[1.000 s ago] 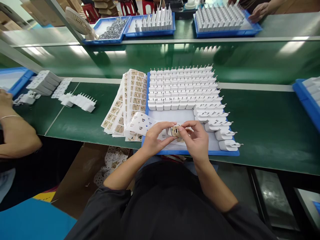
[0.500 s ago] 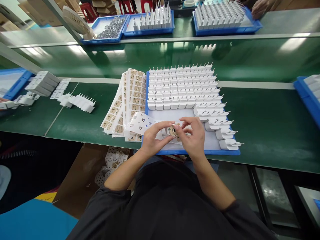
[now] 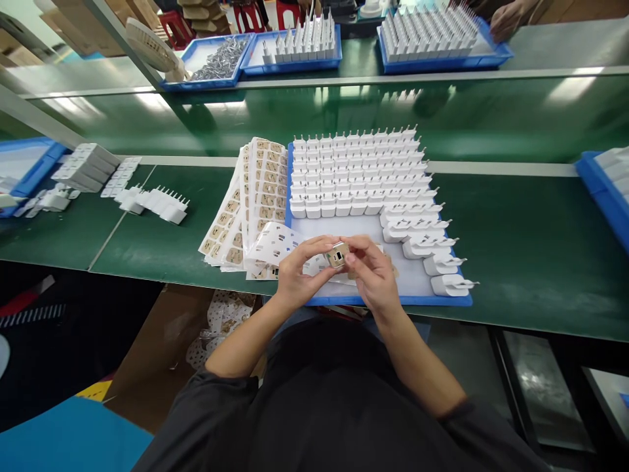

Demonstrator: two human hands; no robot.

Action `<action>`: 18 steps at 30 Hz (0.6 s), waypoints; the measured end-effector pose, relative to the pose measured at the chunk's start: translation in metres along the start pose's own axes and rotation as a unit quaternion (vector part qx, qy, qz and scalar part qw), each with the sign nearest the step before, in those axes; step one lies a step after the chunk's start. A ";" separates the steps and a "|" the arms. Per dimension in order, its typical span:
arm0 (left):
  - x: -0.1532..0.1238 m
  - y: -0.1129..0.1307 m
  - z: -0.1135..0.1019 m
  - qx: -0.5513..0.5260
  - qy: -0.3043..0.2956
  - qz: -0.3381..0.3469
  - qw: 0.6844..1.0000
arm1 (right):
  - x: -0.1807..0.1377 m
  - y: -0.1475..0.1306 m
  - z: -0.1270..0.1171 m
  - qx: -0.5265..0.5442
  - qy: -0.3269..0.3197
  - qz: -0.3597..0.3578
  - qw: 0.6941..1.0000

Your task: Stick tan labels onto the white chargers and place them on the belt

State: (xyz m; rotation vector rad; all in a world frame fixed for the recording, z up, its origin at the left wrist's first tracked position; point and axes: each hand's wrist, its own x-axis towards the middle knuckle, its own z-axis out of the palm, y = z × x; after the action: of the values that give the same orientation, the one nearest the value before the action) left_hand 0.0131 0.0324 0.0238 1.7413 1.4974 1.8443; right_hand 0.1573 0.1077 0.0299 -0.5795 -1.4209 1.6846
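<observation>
Between my hands is a white plug charger (image 3: pixel 337 255) with a tan sticker on the face toward me. My left hand (image 3: pixel 299 272) grips its left side between thumb and fingers. On its right side, the thumb and fingers of my right hand (image 3: pixel 376 272) are closed on the same charger. Beneath the hands lies a partly peeled sticker sheet (image 3: pixel 275 242), white with dark cut-out marks. The blue-rimmed tray (image 3: pixel 388 300) under it holds rows of white plug chargers (image 3: pixel 354 174), pins up at the back, several lying tilted at the right.
Fanned sticker sheets (image 3: pixel 263 190) lie left of the tray. Loose white chargers (image 3: pixel 154 202) and a stacked block (image 3: pixel 86 167) sit farther left. On the raised shelf are trays of metal pins (image 3: pixel 223 59) and chargers (image 3: pixel 432 33), with another person's hand (image 3: pixel 506 21) beside them.
My right hand's fingers have closed in on the charger's top and right edge. The charger has turned slightly, so its stickered face shows more fully.
</observation>
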 end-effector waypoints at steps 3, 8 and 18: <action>0.002 0.001 0.001 0.017 -0.005 0.049 0.999 | 0.000 0.000 0.003 0.022 0.021 0.008 1.000; 0.005 0.003 0.002 0.080 -0.005 0.121 0.989 | 0.001 -0.005 0.013 0.000 0.070 -0.009 0.998; 0.005 0.005 0.002 0.101 -0.007 0.146 0.984 | 0.002 -0.011 0.016 0.018 0.073 0.004 0.997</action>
State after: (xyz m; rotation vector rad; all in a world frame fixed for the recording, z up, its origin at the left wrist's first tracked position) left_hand 0.0160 0.0349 0.0297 2.1669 1.5403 1.8589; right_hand 0.1468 0.0999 0.0451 -0.6739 -1.2835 1.6369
